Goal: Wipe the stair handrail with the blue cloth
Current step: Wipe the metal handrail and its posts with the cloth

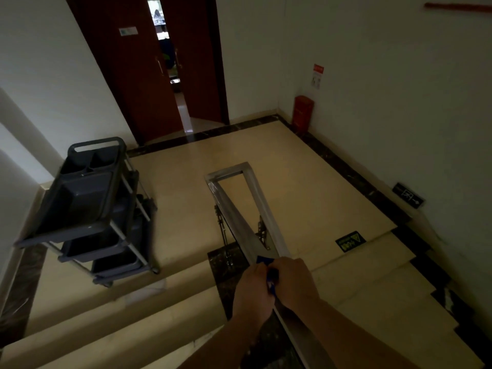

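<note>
Handrail (pixel 241 222): a metal rail sloping down and away from the hands to the landing, where it bends back; its unwiped length lies ahead.
Blue cloth (pixel 271 279): wrapped on the rail, mostly hidden, showing between the two hands.
Left hand (pixel 251 291): grip clamped around cloth and rail from the left side.
Right hand (pixel 292 282): grip clamped from the right, slightly further forward.
Arms: both stretched forward, forearms converging.
Next move, likely: slide both down along the rail.

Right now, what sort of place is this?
Probably a stairwell landing in an office or public building. Beige stone steps descend to a landing, a shiny metal handrail turns back there, and a grey plastic janitor's cart stands by dark red double doors. Both hands grip a blue cloth around the rail.
</note>
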